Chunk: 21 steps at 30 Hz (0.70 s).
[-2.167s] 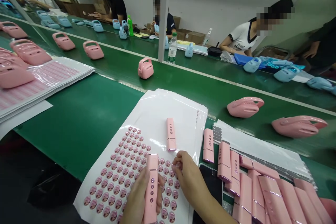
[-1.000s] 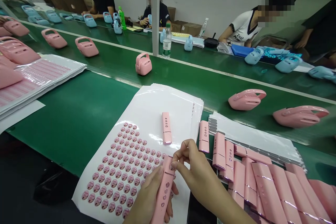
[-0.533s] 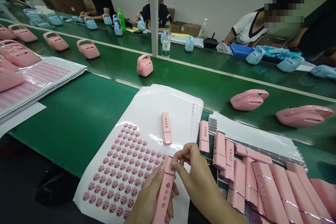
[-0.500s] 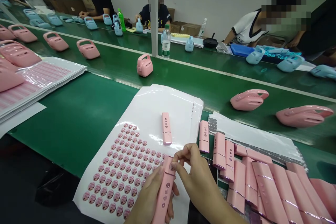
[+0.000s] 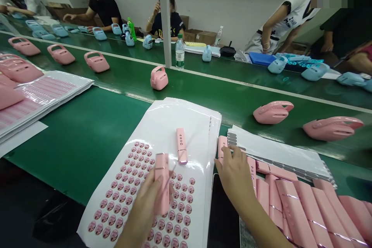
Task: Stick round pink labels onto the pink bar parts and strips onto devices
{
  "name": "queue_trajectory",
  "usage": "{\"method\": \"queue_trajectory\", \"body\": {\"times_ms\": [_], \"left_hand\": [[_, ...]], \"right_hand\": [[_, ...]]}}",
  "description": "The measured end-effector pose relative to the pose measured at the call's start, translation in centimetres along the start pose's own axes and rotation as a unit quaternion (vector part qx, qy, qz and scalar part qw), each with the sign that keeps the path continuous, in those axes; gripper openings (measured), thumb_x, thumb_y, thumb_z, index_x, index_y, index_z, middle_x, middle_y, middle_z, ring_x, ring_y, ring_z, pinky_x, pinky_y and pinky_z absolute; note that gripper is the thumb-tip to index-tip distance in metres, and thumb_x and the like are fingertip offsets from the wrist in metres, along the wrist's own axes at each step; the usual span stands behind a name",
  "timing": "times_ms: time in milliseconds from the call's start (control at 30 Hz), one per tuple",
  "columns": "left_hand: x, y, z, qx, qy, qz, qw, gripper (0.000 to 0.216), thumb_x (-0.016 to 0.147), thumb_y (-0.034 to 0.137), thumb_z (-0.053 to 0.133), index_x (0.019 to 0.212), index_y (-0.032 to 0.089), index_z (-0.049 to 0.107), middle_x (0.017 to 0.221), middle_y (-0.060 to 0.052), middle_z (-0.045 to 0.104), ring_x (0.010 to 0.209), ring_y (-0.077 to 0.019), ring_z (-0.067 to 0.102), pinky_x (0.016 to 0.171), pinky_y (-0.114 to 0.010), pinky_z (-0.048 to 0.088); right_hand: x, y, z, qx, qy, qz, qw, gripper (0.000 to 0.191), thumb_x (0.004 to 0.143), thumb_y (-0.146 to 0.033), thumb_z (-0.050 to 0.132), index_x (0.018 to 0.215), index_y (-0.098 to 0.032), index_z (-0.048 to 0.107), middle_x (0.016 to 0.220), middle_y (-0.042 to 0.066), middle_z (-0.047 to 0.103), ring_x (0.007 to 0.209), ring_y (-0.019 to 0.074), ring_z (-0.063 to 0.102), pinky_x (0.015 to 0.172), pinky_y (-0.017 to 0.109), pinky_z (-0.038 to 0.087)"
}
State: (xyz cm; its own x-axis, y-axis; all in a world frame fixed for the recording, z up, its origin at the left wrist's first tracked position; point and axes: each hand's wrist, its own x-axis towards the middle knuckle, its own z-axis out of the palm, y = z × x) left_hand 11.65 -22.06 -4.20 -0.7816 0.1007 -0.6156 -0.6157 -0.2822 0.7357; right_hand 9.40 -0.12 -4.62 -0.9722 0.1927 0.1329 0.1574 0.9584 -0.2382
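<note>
My left hand (image 5: 143, 211) grips a long pink bar-shaped part (image 5: 162, 180), held upright over a white sheet of round pink stickers (image 5: 136, 197). A second pink bar (image 5: 181, 150) lies on the upper blank part of that sheet. My right hand (image 5: 236, 176) has reached right, and its fingertips rest on the leftmost pink bar (image 5: 221, 147) of a row of several pink bars (image 5: 293, 205) and on a stack of grey-edged white sheets (image 5: 279, 151).
A green conveyor belt (image 5: 203, 93) carries pink casings (image 5: 273, 111) (image 5: 159, 78). More sticker sheets (image 5: 43, 93) and pink casings lie at the left. Several people sit or lean at the far side with blue casings (image 5: 315, 71) and a water bottle (image 5: 179, 51).
My right hand left the top of the held bar and moved right to the row of pink bars. My left hand carried the held bar left and up, over the stickers.
</note>
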Motion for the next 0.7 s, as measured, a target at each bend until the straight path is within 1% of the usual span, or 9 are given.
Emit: {"method": "queue_trajectory", "body": {"times_ms": [100, 200, 300, 400, 467, 567, 633, 667, 700], "left_hand": [[1.3, 2.3, 0.5, 0.205, 0.084, 0.071, 0.973, 0.066, 0.086, 0.045, 0.047, 0.143, 0.038, 0.012, 0.143, -0.002, 0.036, 0.12, -0.0269, 0.043, 0.098, -0.046, 0.039], [3.2, 3.5, 2.0, 0.396, 0.092, 0.143, 0.902, 0.07, 0.089, 0.039, 0.036, 0.145, 0.021, -0.001, 0.149, -0.011, 0.019, 0.131, -0.033, 0.027, 0.101, -0.052, 0.035], [5.5, 3.1, 3.6, 0.448, 0.075, 0.197, 0.869, 0.063, 0.089, 0.027, 0.03, 0.145, 0.009, 0.007, 0.147, -0.019, 0.02, 0.128, -0.0358, 0.03, 0.098, -0.052, 0.037], [6.9, 2.2, 4.7, 0.476, 0.066, 0.235, 0.845, 0.055, 0.088, 0.024, 0.035, 0.141, 0.01, 0.028, 0.143, -0.016, 0.033, 0.133, -0.0332, 0.022, 0.107, -0.052, 0.024], [6.5, 2.1, 5.3, 0.486, 0.061, 0.257, 0.833, 0.05, 0.087, 0.026, 0.039, 0.136, 0.014, 0.038, 0.147, -0.011, 0.03, 0.138, -0.0288, 0.008, 0.111, -0.051, 0.014], [3.7, 3.4, 5.3, 0.425, 0.082, 0.292, 0.853, 0.042, 0.091, 0.036, 0.037, 0.131, 0.027, 0.045, 0.15, 0.001, 0.025, 0.138, -0.0219, 0.011, 0.111, -0.048, 0.021], [0.9, 4.9, 4.1, 0.271, 0.074, 0.314, 0.907, 0.03, 0.09, 0.039, 0.043, 0.115, 0.035, 0.059, 0.134, 0.006, 0.049, 0.128, -0.0186, 0.037, 0.109, -0.042, 0.03], [-0.4, 5.7, 3.0, 0.192, 0.04, 0.314, 0.929, 0.027, 0.089, 0.039, 0.045, 0.109, 0.035, 0.063, 0.125, 0.005, 0.058, 0.121, -0.0182, 0.046, 0.105, -0.037, 0.037], [-1.7, 6.4, 1.7, 0.14, -0.031, 0.327, 0.934, 0.03, 0.089, 0.041, 0.044, 0.108, 0.032, 0.065, 0.121, 0.003, 0.061, 0.118, -0.0203, 0.049, 0.1, -0.035, 0.042]], "right_hand": [[0.9, 0.8, 0.7, -0.082, -0.024, 0.02, 0.996, 0.02, 0.084, -0.015, 0.048, 0.1, -0.005, 0.054, 0.079, 0.02, 0.061, 0.078, 0.0363, 0.059, 0.067, 0.046, 0.043], [1.3, 0.8, 0.8, -0.107, -0.04, 0.031, 0.993, 0.024, 0.082, -0.014, 0.05, 0.103, -0.004, 0.055, 0.066, 0.014, 0.062, 0.067, 0.0329, 0.061, 0.063, 0.042, 0.043], [1.3, 1.0, 0.1, -0.083, -0.031, 0.056, 0.995, 0.033, 0.084, -0.015, 0.043, 0.114, -0.002, 0.049, 0.076, 0.016, 0.065, 0.074, 0.0314, 0.063, 0.06, 0.037, 0.045], [0.4, 1.5, -1.6, -0.038, -0.009, 0.068, 0.997, 0.039, 0.091, -0.023, 0.032, 0.126, -0.006, 0.038, 0.109, 0.019, 0.062, 0.097, 0.0282, 0.06, 0.072, 0.035, 0.048], [-0.6, 1.7, -2.9, 0.035, -0.001, 0.081, 0.996, 0.038, 0.092, -0.03, 0.028, 0.125, -0.013, 0.039, 0.119, 0.014, 0.059, 0.104, 0.0256, 0.058, 0.078, 0.034, 0.049], [-2.1, 2.0, -4.8, 0.209, -0.039, 0.08, 0.974, 0.034, 0.091, -0.042, 0.033, 0.116, -0.024, 0.048, 0.115, 0.006, 0.061, 0.104, 0.0247, 0.057, 0.081, 0.036, 0.049], [-3.0, 2.3, -5.7, 0.288, -0.101, 0.054, 0.951, 0.033, 0.091, -0.047, 0.036, 0.113, -0.028, 0.052, 0.116, 0.004, 0.06, 0.109, 0.0237, 0.054, 0.089, 0.036, 0.046], [-3.4, 2.4, -5.9, 0.306, -0.131, 0.042, 0.942, 0.033, 0.091, -0.048, 0.036, 0.113, -0.029, 0.053, 0.117, 0.003, 0.059, 0.112, 0.0231, 0.052, 0.093, 0.036, 0.043], [-3.7, 2.6, -6.0, 0.316, -0.157, 0.034, 0.935, 0.034, 0.091, -0.049, 0.036, 0.113, -0.03, 0.053, 0.12, 0.004, 0.058, 0.115, 0.0229, 0.05, 0.095, 0.036, 0.041]]}}
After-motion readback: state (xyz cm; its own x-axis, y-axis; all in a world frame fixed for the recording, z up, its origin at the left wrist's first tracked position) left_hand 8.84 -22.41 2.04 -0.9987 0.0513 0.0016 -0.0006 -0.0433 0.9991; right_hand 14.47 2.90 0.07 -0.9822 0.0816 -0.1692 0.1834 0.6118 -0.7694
